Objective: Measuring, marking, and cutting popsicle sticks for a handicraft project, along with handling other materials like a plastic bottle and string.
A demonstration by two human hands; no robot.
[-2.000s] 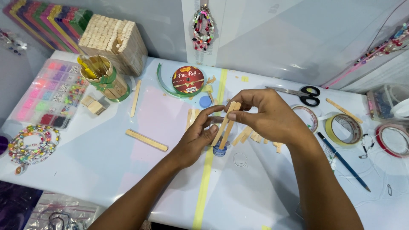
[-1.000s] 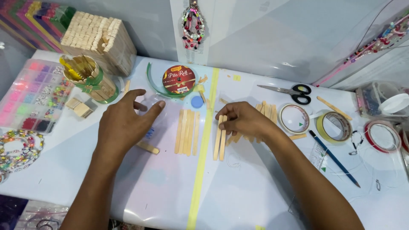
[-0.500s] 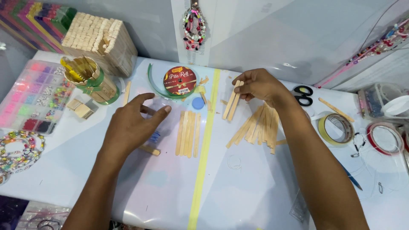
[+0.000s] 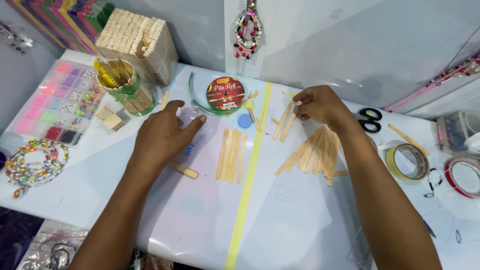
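**Sorting of wooden craft sticks: pick-up at the far pair in hand**

Object of work: two wooden sticks (image 4: 285,121) lie side by side on the table (image 4: 165,220), far of centre, just right of the yellow tape line (image 4: 246,192). The right hand (image 4: 320,104) has its curled fingertips on their far ends; whether they are actually pinched or merely touched cannot be told from this view.

Judgement of step: sticks are being taken from the right side and laid in a row on the left. A neat row of four sticks (image 4: 231,155) lies left of the tape line; a loose fanned pile of sticks (image 4: 315,154) lies right of it, under the right forearm. The next move appears to call for a firm pinch on the pair and a carry across the line, laying them parallel without disturbing the row.

Pose: the right hand is arched, knuckles up, wrist bent, forearm running from near right. The left hand (image 4: 165,134) rests flat and open, fingers spread, gripping nothing, left of the row; a single stick (image 4: 183,170) lies just near it.

Surroundings: a ribbon roll (image 4: 225,93) lies far of the row, scissors (image 4: 370,120) right of the right hand, tape rolls (image 4: 406,162) at the right, and a bead tray (image 4: 60,102) at the far left.
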